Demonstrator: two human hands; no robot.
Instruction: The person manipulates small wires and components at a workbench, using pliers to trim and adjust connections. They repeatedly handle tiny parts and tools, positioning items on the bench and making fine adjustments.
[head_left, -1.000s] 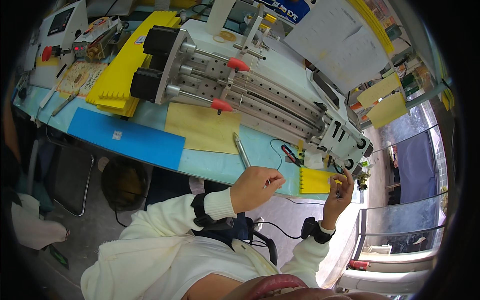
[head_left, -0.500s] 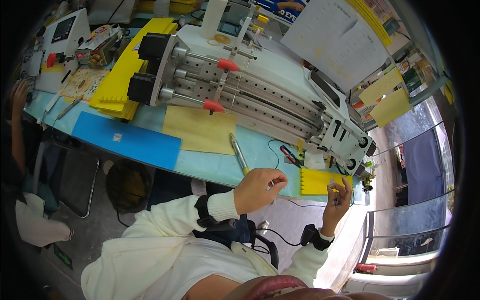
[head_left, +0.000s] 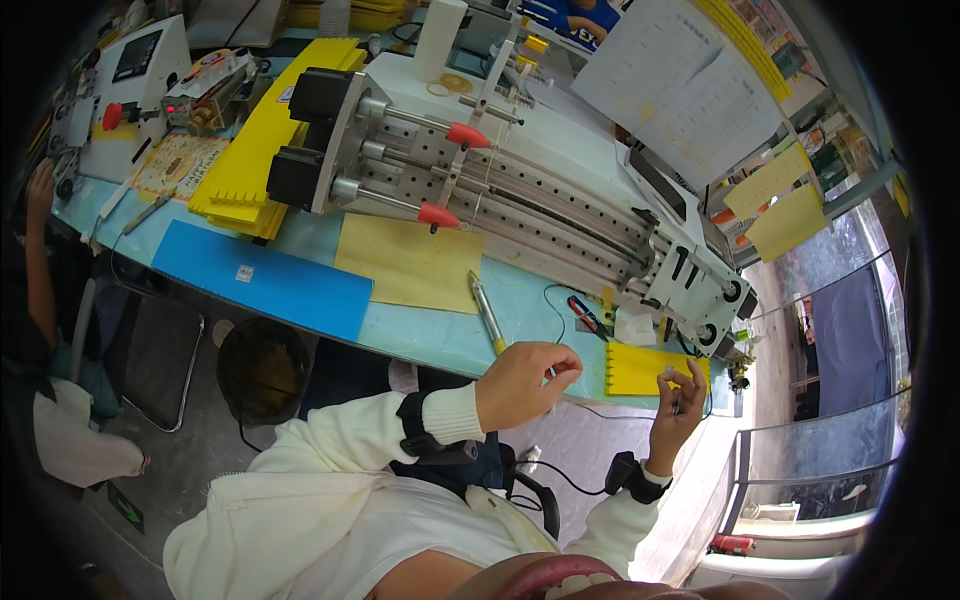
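Near the table's front edge, my left hand (head_left: 522, 386) is closed in a pinch, thumb against curled fingers. A small pale bit shows at its fingertips, too small to name. To its right my right hand (head_left: 677, 415) is raised with fingers bent toward the thumb, over the front edge of a yellow sheet (head_left: 635, 370). Something small and whitish shows at its fingertips; I cannot make out what. A pen-like tool (head_left: 487, 312) with a metal barrel and yellow end lies just behind my left hand. Red-and-black pliers (head_left: 588, 316) lie beyond the gap between my hands.
A long metal rail machine (head_left: 520, 200) with red tips and black motors spans the table. At left lie a blue board (head_left: 262, 280), a tan sheet (head_left: 405, 262) and stacked yellow folders (head_left: 245, 150). Another person's arm (head_left: 40, 250) shows at far left.
The view has shifted slightly, so the table and machine appear a little farther right. My left fingers look drawn closer together; my right hand keeps nearly the same pose.
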